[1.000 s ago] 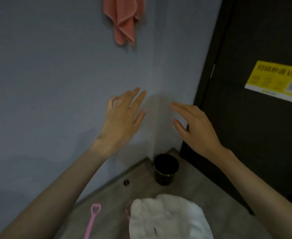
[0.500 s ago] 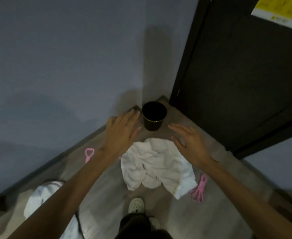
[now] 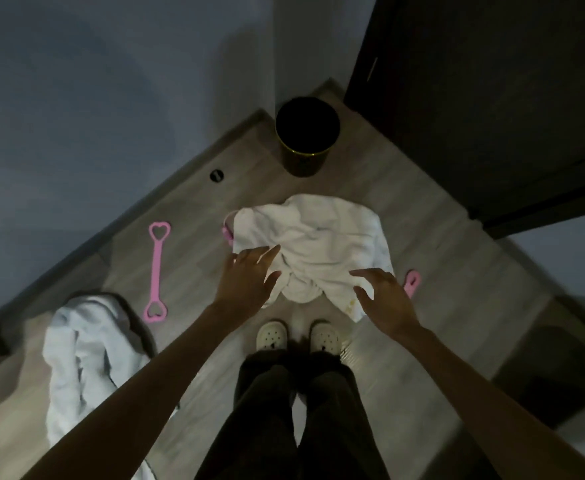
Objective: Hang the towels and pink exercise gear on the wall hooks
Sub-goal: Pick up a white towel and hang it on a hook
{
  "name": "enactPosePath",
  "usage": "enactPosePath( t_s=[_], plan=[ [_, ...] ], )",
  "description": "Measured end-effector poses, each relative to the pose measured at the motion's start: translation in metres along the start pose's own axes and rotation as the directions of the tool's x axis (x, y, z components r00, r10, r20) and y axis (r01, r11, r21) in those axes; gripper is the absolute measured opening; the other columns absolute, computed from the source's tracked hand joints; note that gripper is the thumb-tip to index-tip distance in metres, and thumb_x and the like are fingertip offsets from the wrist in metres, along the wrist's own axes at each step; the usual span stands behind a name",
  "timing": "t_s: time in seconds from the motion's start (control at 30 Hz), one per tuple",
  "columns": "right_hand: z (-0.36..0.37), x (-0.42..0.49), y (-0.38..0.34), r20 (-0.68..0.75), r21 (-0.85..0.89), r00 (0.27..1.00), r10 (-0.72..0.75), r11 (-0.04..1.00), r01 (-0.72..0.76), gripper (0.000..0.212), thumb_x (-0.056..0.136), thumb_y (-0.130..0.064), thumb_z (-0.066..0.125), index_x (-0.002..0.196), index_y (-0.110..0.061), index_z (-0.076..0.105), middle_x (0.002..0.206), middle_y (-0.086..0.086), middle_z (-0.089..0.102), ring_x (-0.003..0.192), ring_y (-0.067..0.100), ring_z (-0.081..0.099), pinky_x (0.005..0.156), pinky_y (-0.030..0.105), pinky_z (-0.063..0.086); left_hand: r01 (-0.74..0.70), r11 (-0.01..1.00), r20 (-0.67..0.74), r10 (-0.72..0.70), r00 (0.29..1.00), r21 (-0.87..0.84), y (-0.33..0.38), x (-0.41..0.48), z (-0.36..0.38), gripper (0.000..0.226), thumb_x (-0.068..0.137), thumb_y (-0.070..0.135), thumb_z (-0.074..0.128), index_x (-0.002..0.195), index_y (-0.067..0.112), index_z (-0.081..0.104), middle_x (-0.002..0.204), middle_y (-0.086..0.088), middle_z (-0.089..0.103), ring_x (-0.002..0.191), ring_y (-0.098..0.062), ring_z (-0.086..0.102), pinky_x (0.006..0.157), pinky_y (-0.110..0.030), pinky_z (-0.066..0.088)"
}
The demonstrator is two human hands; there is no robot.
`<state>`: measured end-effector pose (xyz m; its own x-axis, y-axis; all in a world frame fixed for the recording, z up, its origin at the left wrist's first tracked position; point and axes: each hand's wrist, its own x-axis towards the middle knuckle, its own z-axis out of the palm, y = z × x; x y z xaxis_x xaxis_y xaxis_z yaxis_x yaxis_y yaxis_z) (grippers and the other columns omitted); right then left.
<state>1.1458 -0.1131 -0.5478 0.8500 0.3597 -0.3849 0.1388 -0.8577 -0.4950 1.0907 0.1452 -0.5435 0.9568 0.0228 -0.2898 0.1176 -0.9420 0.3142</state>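
A crumpled white towel [image 3: 322, 240] lies on the grey floor in front of my feet. My left hand [image 3: 248, 277] hovers over its near left edge, fingers spread, holding nothing. Over the towel's near right corner, my right hand [image 3: 383, 299] is spread and empty too. A pink stretch band with heart-shaped ends [image 3: 156, 271] lies to the left. Another pink piece [image 3: 411, 282] pokes out at the towel's right side, and a pink bit [image 3: 227, 233] shows at its left edge. A second pale towel [image 3: 83, 351] is heaped at the lower left.
A black round bin [image 3: 306, 133] stands in the corner beyond the towel. A dark door [image 3: 492, 98] fills the upper right, a blue-grey wall [image 3: 93, 98] the upper left. My white clogs [image 3: 272, 336] stand just short of the towel. A small round floor fitting [image 3: 216, 175] sits by the wall.
My view has tipped down from the wall and the hung pink towel to the floor. Both hands have dropped from the wall to just above the white towel.
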Motion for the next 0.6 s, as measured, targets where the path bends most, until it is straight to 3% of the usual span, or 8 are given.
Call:
enactPosePath(
  t_s=[0.27, 0.4, 0.6],
  plan=[
    [0.112, 0.065, 0.108, 0.123, 0.083, 0.971, 0.203, 0.973, -0.214, 0.034, 0.09, -0.017, 0.056, 0.123, -0.021, 0.056, 0.132, 0.005, 0.055, 0.119, 0.023, 0.051, 0.097, 0.042, 0.046, 0.092, 0.995, 0.177, -0.085, 0.98, -0.03, -0.016, 0.058, 0.156, 0.052, 0.097, 0.04, 0.04, 0.146, 0.026, 0.03, 0.146, 0.0, 0.041, 0.132, -0.02, 0.039, 0.107, -0.04, 0.026],
    [0.182, 0.103, 0.165, 0.144, 0.043, 0.97, 0.197, 0.978, -0.205, 0.035, 0.09, -0.017, 0.055, 0.126, -0.019, 0.054, 0.133, 0.005, 0.052, 0.121, 0.024, 0.047, 0.092, 0.031, 0.039, 0.138, 0.989, 0.223, -0.123, 0.967, -0.053, -0.029, 0.095, 0.251, 0.053, 0.097, 0.042, 0.04, 0.146, 0.026, 0.027, 0.148, 0.001, 0.038, 0.133, -0.019, 0.038, 0.107, -0.039, 0.028],
    [0.293, 0.16, 0.236, 0.195, 0.01, 0.962, 0.19, 0.981, -0.196, 0.043, 0.09, -0.023, 0.057, 0.131, -0.02, 0.046, 0.139, 0.004, 0.044, 0.124, 0.025, 0.041, 0.097, 0.04, 0.042, 0.148, 0.987, 0.284, -0.123, 0.951, -0.066, -0.051, 0.148, 0.382, 0.059, 0.095, 0.042, 0.046, 0.147, 0.025, 0.024, 0.153, -0.003, 0.03, 0.137, -0.023, 0.033, 0.109, -0.042, 0.029]
  ],
)
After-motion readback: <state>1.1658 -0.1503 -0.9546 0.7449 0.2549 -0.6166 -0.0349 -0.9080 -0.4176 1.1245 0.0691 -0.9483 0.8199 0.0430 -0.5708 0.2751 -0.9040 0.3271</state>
